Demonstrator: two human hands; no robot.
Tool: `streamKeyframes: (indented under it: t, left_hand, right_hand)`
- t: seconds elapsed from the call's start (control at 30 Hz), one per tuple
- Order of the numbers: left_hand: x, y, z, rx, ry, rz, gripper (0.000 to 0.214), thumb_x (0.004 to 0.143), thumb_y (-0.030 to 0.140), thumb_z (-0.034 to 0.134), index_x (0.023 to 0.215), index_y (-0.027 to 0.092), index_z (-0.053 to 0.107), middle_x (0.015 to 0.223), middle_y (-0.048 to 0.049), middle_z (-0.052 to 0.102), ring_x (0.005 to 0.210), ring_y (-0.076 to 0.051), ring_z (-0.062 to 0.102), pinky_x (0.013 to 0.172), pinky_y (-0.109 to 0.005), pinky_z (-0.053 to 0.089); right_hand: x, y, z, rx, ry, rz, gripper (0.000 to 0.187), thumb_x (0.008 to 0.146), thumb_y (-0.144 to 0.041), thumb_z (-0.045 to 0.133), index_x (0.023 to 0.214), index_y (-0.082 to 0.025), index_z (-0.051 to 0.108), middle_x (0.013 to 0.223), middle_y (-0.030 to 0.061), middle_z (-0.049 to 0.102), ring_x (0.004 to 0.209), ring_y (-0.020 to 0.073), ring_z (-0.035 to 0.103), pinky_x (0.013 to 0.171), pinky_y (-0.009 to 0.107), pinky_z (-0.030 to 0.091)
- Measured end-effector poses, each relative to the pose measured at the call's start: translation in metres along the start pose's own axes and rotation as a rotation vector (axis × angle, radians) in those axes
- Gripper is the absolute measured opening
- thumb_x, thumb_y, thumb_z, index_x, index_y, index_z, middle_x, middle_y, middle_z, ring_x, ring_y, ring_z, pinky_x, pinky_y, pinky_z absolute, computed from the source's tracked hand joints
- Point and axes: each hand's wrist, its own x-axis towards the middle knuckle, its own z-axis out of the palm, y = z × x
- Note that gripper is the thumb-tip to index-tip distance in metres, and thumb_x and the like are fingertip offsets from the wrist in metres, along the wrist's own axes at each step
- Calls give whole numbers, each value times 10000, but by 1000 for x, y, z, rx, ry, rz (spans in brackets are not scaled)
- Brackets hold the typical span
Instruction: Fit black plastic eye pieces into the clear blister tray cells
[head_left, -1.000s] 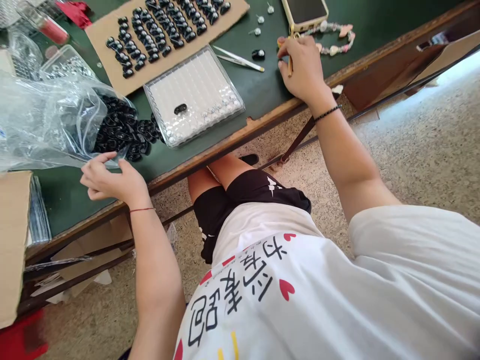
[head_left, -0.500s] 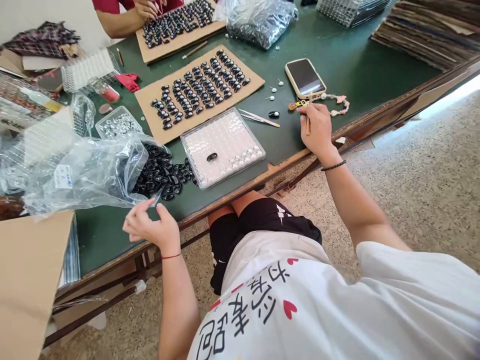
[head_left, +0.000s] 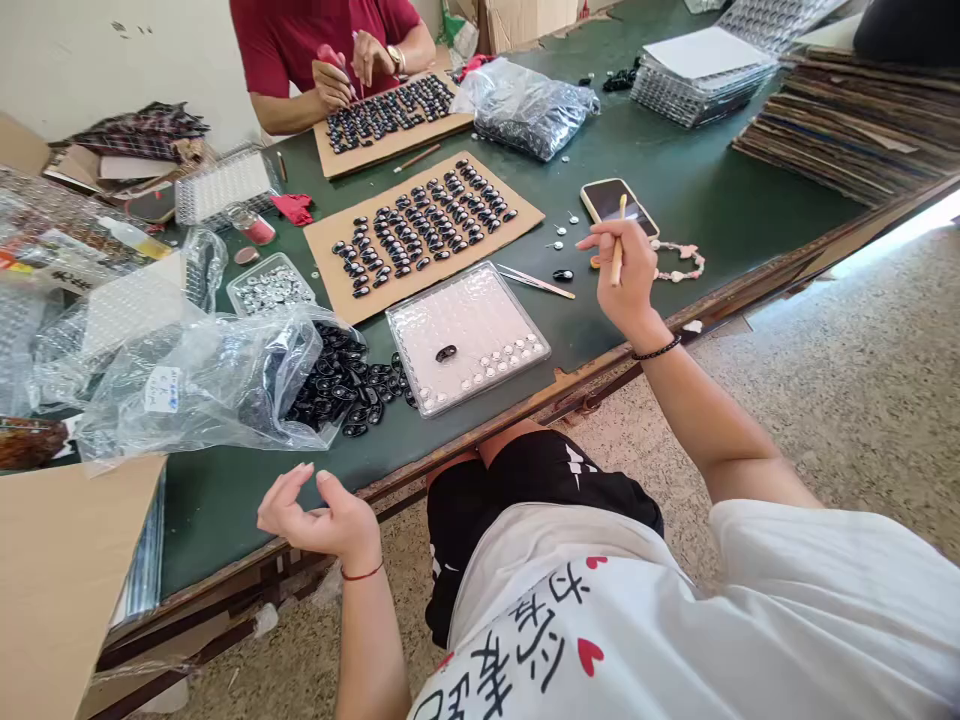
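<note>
My right hand (head_left: 626,275) is closed around a slim wooden stick (head_left: 618,258) with a yellowish tip, held upright just in front of a phone (head_left: 621,203) with a beaded strap (head_left: 686,265). My left hand (head_left: 319,515) is palm up at the table's front edge, fingers curled and apart, with nothing in it. Nearest to it is a clear plastic bag (head_left: 202,390) spilling black oval pieces (head_left: 337,375). Between my hands lies a clear shallow case (head_left: 472,330) with white round pieces and one black piece (head_left: 446,353). Tweezers (head_left: 536,281) and another black piece (head_left: 562,275) lie to its right.
Rows of black pieces stand on a cardboard sheet (head_left: 311,240). Across the table, a co-worker in a red shirt (head_left: 300,40) handles a second board (head_left: 337,165). A box of small silvery parts (head_left: 271,285) stands left; stacked cardboard (head_left: 832,125) stands right.
The view has tilted up, showing more of the co-worker. My right hand still holds the stick, now a little more raised against the phone. My left hand stays open.
</note>
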Motion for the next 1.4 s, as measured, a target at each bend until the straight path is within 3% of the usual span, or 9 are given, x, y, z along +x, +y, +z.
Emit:
streamKeyframes:
  t: [0.17, 0.37, 0.53, 0.63, 0.77, 0.9, 1.03, 1.2, 1.4]
  left_hand:
    - [2, -13, 6, -86, 133, 92, 96, 736, 183, 505, 827, 165, 526, 873, -108, 560, 950, -259, 496, 853, -466, 371]
    - [20, -24, 3, -38, 206, 200, 74, 718, 182, 512, 792, 188, 506, 863, -109, 547, 946, -283, 489, 830, -496, 382]
    - [50, -21, 4, -97, 310, 144, 81, 712, 240, 524, 776, 223, 477, 830, -51, 552, 898, -259, 511, 807, -477, 397]
    - [74, -16, 14, -186, 352, 142, 99, 700, 265, 533, 745, 210, 464, 791, -46, 518, 855, -240, 511, 774, -446, 401]
    - [112, -2, 38, -302, 416, 347, 65, 732, 222, 521, 761, 170, 495, 818, -67, 499, 883, -222, 481, 810, -448, 384]
    - [136, 15, 67, -277, 292, 492, 78, 764, 174, 490, 824, 165, 539, 858, -78, 531, 912, -217, 477, 838, -440, 358]
    - [133, 20, 85, -243, 170, 528, 104, 735, 145, 513, 783, 191, 593, 844, -82, 567, 956, -240, 465, 848, -431, 334]
    - [127, 12, 82, -288, 174, 491, 171, 713, 95, 533, 831, 201, 597, 865, -74, 573, 973, -228, 455, 881, -420, 331]
    - [129, 10, 69, -270, 175, 380, 157, 719, 98, 527, 824, 193, 596, 865, -68, 569, 976, -224, 462, 882, -420, 337]
  right_hand:
    - [4, -4, 15, -30, -47, -132, 293, 940, -279, 216, 974, -190, 492, 895, 51, 605, 872, 178, 542, 809, 340, 396]
    - [1, 24, 13, -355, -225, 7, 169, 841, -217, 440, 920, -179, 585, 889, 70, 599, 939, 226, 502, 811, 368, 356]
    - [-1, 33, 19, -412, -341, 6, 218, 721, -242, 623, 932, -190, 614, 895, 79, 606, 1033, 266, 458, 863, 405, 301]
    - [-2, 35, 24, -455, -431, -34, 185, 734, -236, 606, 913, -193, 627, 893, 93, 606, 1042, 269, 452, 840, 400, 305]
    - [0, 41, 30, -495, -518, -110, 132, 752, -226, 571, 868, -212, 633, 854, 67, 620, 1003, 257, 468, 806, 389, 318]
    - [9, 39, 28, -489, -484, -156, 165, 761, -240, 545, 900, -214, 631, 829, 64, 619, 958, 252, 485, 779, 381, 341]
    - [21, 24, 26, -430, -370, -174, 186, 772, -260, 516, 904, -205, 635, 843, 69, 613, 916, 252, 495, 774, 380, 369]
    - [39, -13, 41, -244, -317, -198, 194, 772, -297, 527, 900, -196, 633, 853, 66, 607, 847, 226, 529, 737, 338, 419]
    - [70, -88, 113, 16, -488, -338, 164, 779, -251, 553, 923, -209, 621, 816, 35, 613, 773, 191, 556, 698, 293, 422]
